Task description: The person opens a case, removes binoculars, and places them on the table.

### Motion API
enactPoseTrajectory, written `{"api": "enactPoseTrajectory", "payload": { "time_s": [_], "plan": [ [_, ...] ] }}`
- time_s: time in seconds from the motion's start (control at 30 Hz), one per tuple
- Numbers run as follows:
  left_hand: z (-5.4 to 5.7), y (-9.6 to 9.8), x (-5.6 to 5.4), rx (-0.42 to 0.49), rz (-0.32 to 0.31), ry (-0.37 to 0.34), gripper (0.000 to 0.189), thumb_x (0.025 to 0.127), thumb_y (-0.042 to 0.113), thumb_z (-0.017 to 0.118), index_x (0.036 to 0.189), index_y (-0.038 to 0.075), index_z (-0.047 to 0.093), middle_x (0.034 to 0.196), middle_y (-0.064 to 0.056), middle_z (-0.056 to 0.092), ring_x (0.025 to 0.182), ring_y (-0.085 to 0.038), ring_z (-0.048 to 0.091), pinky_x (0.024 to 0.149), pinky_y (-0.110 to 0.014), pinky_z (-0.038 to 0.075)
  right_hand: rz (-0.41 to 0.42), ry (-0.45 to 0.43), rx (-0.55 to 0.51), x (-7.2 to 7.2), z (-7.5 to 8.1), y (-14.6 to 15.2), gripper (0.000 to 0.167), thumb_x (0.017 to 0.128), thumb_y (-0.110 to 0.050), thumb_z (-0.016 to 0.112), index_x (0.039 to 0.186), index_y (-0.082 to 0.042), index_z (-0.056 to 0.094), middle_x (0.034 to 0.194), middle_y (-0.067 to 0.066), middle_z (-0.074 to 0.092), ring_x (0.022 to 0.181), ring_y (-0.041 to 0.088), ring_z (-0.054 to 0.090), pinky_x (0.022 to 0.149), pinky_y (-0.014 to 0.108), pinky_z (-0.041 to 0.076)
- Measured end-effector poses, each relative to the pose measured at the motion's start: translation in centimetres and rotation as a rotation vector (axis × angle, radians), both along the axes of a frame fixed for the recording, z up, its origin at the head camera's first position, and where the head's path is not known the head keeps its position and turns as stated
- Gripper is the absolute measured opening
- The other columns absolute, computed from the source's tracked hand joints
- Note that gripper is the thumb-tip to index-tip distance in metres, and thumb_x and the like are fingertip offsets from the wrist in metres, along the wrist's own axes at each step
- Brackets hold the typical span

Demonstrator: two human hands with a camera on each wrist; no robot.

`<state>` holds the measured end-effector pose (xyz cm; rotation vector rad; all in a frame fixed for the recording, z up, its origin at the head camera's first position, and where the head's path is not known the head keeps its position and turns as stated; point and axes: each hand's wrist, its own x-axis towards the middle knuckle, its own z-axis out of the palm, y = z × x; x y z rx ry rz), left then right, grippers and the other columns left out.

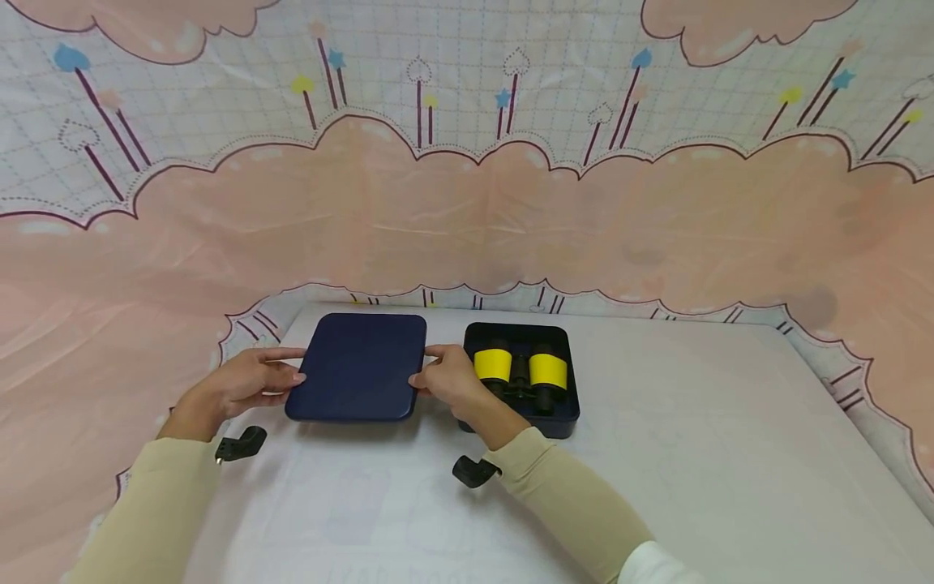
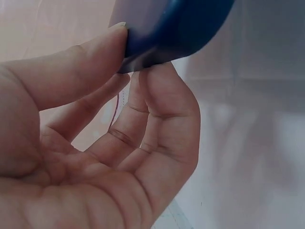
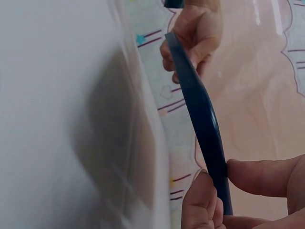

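Between both hands is a dark blue lid (image 1: 357,369), flat with rounded corners, raised above the white table. My left hand (image 1: 251,381) pinches its left edge, thumb on one face and fingertips on the other, as the left wrist view shows. On the opposite edge my right hand (image 1: 454,380) pinches it the same way; the right wrist view shows the lid (image 3: 202,114) edge-on. Just right of that hand stands a dark blue box (image 1: 572,405), open at the top. Inside lie black binoculars (image 1: 548,371) with yellow barrels, partly covered by my right hand and wrist.
The white table (image 1: 693,454) reaches to the right and toward the front. Behind it hangs a pink and white patterned cloth (image 1: 511,219), which also runs down the left side. A black wrist camera (image 1: 474,472) sticks out near each cuff.
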<state>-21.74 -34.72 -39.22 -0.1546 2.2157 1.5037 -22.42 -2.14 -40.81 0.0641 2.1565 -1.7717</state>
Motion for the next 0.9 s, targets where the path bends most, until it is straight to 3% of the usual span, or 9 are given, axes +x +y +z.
{"api": "enactPoseTrajectory", "payload": {
  "time_s": [0.23, 0.43, 0.7, 0.9],
  "plan": [
    [-0.5, -0.4, 0.2, 0.001, 0.008, -0.007, 0.073, 0.102, 0.01, 0.066, 0.162, -0.003, 0.027, 0.098, 0.007, 0.067, 0.087, -0.008, 0.067, 0.081, -0.027, 0.059, 0.014, 0.01, 0.019, 0.3, -0.7, -0.6, 0.069, 0.087, 0.005, 0.075, 0.151, 0.0, 0.051, 0.091, 0.01, 0.068, 0.074, 0.016, 0.072, 0.079, 0.031, 0.064],
    [-0.7, -0.7, 0.2, 0.005, 0.01, -0.008, 0.074, 0.101, 0.01, 0.068, 0.162, -0.003, 0.028, 0.097, 0.007, 0.066, 0.086, -0.008, 0.066, 0.08, -0.027, 0.059, 0.015, 0.022, 0.017, 0.5, -0.9, -1.0, 0.069, 0.088, 0.004, 0.074, 0.152, 0.0, 0.049, 0.09, 0.01, 0.069, 0.074, 0.017, 0.072, 0.084, 0.036, 0.064],
    [-1.4, -0.6, 0.4, 0.013, 0.016, -0.022, 0.072, 0.1, 0.009, 0.069, 0.16, -0.005, 0.03, 0.095, 0.008, 0.067, 0.084, -0.009, 0.066, 0.078, -0.027, 0.059, 0.007, 0.028, 0.044, 0.7, -1.6, -1.6, 0.068, 0.088, 0.005, 0.074, 0.152, 0.001, 0.05, 0.088, 0.01, 0.068, 0.076, 0.024, 0.072, 0.069, 0.028, 0.06],
    [-1.9, -0.5, 0.3, 0.019, 0.003, -0.017, 0.072, 0.1, 0.009, 0.069, 0.159, -0.006, 0.031, 0.091, 0.009, 0.068, 0.081, -0.008, 0.065, 0.077, -0.027, 0.059, 0.006, 0.034, 0.036, 0.9, -1.8, -1.7, 0.069, 0.089, 0.008, 0.07, 0.153, 0.002, 0.047, 0.093, 0.011, 0.068, 0.077, 0.018, 0.071, 0.075, 0.029, 0.063]
  ]
}}
